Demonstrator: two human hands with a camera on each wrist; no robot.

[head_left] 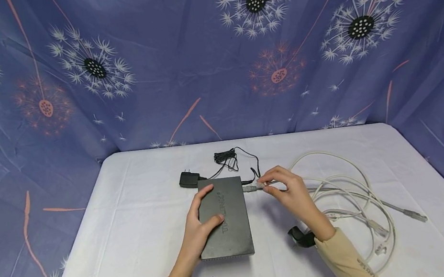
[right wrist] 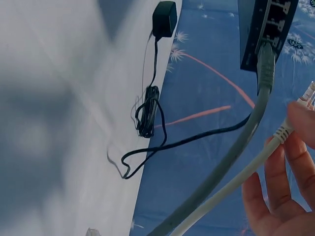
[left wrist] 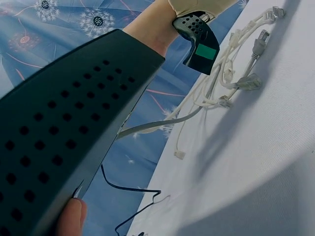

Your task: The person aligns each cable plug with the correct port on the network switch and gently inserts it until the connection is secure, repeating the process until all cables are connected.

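Observation:
A dark, flat network switch [head_left: 236, 228] with raised lettering is gripped by my left hand [head_left: 198, 224], thumb across its top. The left wrist view shows its vented side [left wrist: 64, 113] with a fingertip [left wrist: 73, 216] at the edge. My right hand [head_left: 293, 192] is just right of the switch, pinching the plug end of a white network cable [right wrist: 216, 194] between thumb and fingers. Its clear plug [right wrist: 308, 92] points toward the row of ports [right wrist: 277, 22], apart from them. Beside it, a grey network cable's plug [right wrist: 266, 64] sits in a port. A black power lead also joins that side.
A black power adapter [head_left: 189, 179] and its bundled cord [head_left: 225, 157] lie behind the switch. Loose loops of white and grey cable [head_left: 383, 210] spread over the right of the white-covered table [head_left: 135, 249]. A patterned blue curtain [head_left: 191, 56] hangs behind.

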